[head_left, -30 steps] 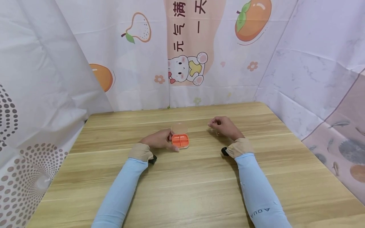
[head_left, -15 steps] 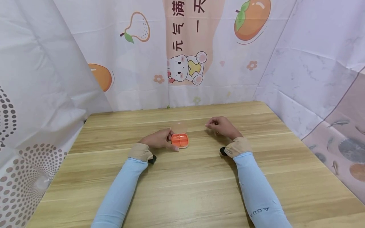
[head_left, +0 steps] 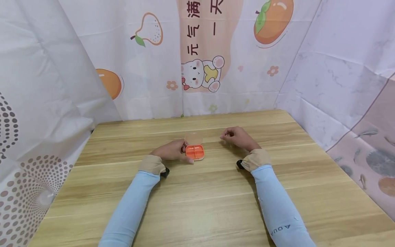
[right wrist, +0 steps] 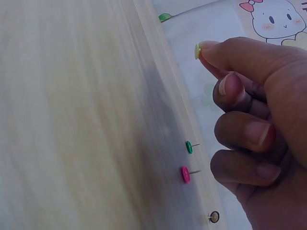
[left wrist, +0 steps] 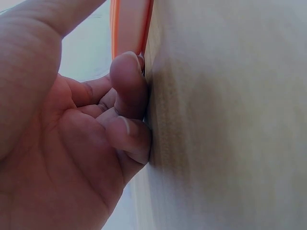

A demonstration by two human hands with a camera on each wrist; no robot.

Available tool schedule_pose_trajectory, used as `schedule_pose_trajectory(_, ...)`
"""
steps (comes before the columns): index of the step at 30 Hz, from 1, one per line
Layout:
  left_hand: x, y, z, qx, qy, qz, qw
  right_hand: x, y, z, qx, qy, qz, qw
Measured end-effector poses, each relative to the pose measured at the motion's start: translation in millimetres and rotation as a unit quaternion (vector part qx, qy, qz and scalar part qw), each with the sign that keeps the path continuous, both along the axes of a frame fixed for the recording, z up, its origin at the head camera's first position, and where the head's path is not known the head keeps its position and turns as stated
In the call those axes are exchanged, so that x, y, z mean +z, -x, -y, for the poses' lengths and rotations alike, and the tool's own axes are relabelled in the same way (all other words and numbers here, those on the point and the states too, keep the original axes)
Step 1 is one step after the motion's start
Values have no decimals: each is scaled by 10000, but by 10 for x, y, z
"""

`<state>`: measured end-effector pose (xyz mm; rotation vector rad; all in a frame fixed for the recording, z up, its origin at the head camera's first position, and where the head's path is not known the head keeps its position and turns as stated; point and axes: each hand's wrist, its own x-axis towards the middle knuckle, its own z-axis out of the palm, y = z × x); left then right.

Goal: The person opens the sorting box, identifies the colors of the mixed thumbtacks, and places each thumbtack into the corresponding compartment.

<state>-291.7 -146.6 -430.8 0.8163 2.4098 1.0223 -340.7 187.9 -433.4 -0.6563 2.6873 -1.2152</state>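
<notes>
A small orange rounded-rectangular plastic box [head_left: 195, 152] sits on the pale wood-grain bench [head_left: 197, 206], cross-divided into four compartments whose orange floors show; its clear hinged lid [head_left: 194, 138] is raised at the far side, and its outer base is pale. The left hand [head_left: 172, 151] has its grip around the box's left side, thumb along the near edge and fingers curled at the other side; the right hand [head_left: 239, 137] is apart from the box, to its right, its grip closed between thumb and index finger on a yellow-green thumbtack with a thin round head [right wrist: 197, 51], the pin too hidden to make out. The right wrist view reveals what the head view leaves too small: below that hand a green thumbtack [right wrist: 189, 147] and a larger pink thumbtack [right wrist: 185, 175] stand on their heads, pins up; near them is a dark-rimmed round piece with a tan centre [right wrist: 214, 217], its form unclear. The left wrist view adds curled fingertips touching the bench, just beside the box's orange-and-pale side.
</notes>
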Motion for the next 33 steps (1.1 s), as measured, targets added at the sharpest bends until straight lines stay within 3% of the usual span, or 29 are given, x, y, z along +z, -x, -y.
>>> schedule_pose_trajectory(7,-50,36,3,-158,-105,-17,9998,10,-17,39,125,-120,-151,9997)
schedule_pose_trajectory(21,-48,41,5,125,154,-42,9998,48,-7,110,220,-260,-198,9992)
schedule_pose_trajectory(33,-15,16,-9,172,229,-49,9996,91,-64,196,408,-284,-279,9984)
